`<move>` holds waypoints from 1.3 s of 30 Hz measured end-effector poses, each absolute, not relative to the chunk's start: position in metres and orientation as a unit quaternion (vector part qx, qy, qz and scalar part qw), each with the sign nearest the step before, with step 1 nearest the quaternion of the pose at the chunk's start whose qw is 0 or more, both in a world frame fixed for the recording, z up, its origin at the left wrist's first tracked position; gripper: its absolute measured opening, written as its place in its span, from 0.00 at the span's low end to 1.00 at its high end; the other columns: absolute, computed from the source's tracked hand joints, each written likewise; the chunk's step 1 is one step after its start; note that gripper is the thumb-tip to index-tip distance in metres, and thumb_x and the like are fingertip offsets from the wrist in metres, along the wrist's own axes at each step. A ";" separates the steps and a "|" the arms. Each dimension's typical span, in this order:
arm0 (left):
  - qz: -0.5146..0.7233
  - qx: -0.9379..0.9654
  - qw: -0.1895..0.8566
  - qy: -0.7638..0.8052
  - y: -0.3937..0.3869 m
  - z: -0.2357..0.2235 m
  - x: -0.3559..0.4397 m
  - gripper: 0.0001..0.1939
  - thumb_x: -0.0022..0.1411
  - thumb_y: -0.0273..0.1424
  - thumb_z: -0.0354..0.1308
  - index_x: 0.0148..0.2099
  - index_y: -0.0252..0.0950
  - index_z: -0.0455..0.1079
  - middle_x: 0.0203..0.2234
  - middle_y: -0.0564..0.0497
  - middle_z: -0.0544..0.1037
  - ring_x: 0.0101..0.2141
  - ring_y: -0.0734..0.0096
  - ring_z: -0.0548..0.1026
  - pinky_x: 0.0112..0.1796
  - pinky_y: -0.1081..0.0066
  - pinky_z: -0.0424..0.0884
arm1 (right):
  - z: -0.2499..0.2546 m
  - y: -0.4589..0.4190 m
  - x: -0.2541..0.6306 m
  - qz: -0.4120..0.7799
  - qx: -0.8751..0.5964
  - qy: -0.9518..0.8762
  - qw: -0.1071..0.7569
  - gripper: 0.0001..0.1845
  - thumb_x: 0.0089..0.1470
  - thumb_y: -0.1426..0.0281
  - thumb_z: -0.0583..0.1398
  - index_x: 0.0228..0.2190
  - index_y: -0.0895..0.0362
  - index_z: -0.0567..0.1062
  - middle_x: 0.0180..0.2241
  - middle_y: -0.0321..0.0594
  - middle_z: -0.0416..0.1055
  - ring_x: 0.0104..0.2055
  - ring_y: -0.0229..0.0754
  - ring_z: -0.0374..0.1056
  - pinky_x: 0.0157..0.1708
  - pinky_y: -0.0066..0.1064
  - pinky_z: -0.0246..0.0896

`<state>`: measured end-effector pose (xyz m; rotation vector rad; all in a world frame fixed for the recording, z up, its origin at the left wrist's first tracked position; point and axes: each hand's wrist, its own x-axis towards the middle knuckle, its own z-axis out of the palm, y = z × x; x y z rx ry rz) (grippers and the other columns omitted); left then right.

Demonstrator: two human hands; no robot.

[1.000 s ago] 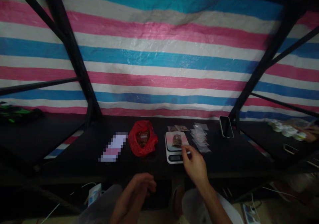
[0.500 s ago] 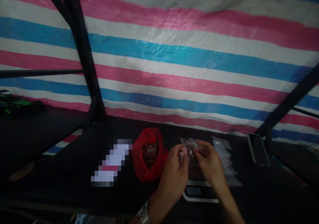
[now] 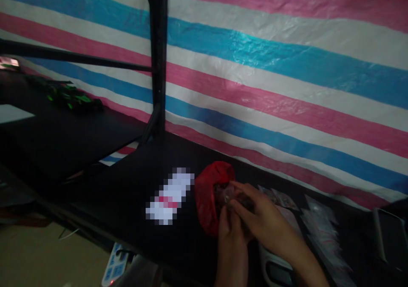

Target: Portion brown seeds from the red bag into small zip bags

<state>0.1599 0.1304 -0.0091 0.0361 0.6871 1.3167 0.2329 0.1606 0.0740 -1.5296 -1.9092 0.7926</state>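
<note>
My right hand point(image 3: 266, 219) is closed at the mouth of a red bag point(image 3: 205, 195), thumb and fingers pinched on a small clear plastic bag point(image 3: 227, 192). Just below it my left hand point(image 3: 234, 236) rises from the front edge, its fingers closed against the same small bag. What the small bag holds is too dark to make out. Brownish bits sit inside the red bag, partly hidden by my fingers. Beneath my right forearm lies a white digital scale point(image 3: 276, 270), mostly covered. More small bags point(image 3: 283, 200), seemingly filled, lie behind my right hand.
Flat clear zip bags point(image 3: 325, 231) overlap to the right, with a phone point(image 3: 390, 238) beyond them. Left of the red bag is a blurred-out white sheet point(image 3: 175, 189). A black post point(image 3: 158, 61) stands behind. A power strip point(image 3: 115, 263) hangs below the front edge.
The view has swung left and down. Both hands, which were over the scale with a small bag, have moved left to the red bag's mouth.
</note>
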 end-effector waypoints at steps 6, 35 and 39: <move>0.582 0.007 0.746 0.324 0.128 -0.003 0.158 0.34 0.73 0.34 0.59 0.76 0.40 0.55 0.61 0.34 0.79 0.51 0.55 0.85 0.44 0.68 0.83 | 0.068 0.163 0.229 0.320 -0.529 -0.738 0.269 0.16 0.69 0.63 0.59 0.52 0.50 0.83 0.53 0.43 0.77 0.54 0.47 0.76 0.57 0.38 0.69; 0.528 0.536 0.466 0.466 0.120 0.005 0.171 0.20 0.68 0.32 0.53 0.62 0.43 0.69 0.47 0.46 0.76 0.38 0.66 0.79 0.39 0.65 0.76 | 0.039 0.125 0.390 0.189 -0.728 -0.461 0.471 0.29 0.49 0.48 0.67 0.43 0.57 0.86 0.37 0.49 0.84 0.36 0.52 0.77 0.37 0.41 0.71; 0.558 0.562 0.419 0.444 0.118 0.013 0.170 0.16 0.67 0.30 0.54 0.56 0.42 0.71 0.43 0.49 0.77 0.37 0.68 0.79 0.35 0.70 0.75 | 0.030 0.124 0.405 0.080 -0.747 -0.426 0.505 0.33 0.51 0.46 0.63 0.44 0.60 0.85 0.42 0.54 0.85 0.35 0.52 0.77 0.37 0.42 0.71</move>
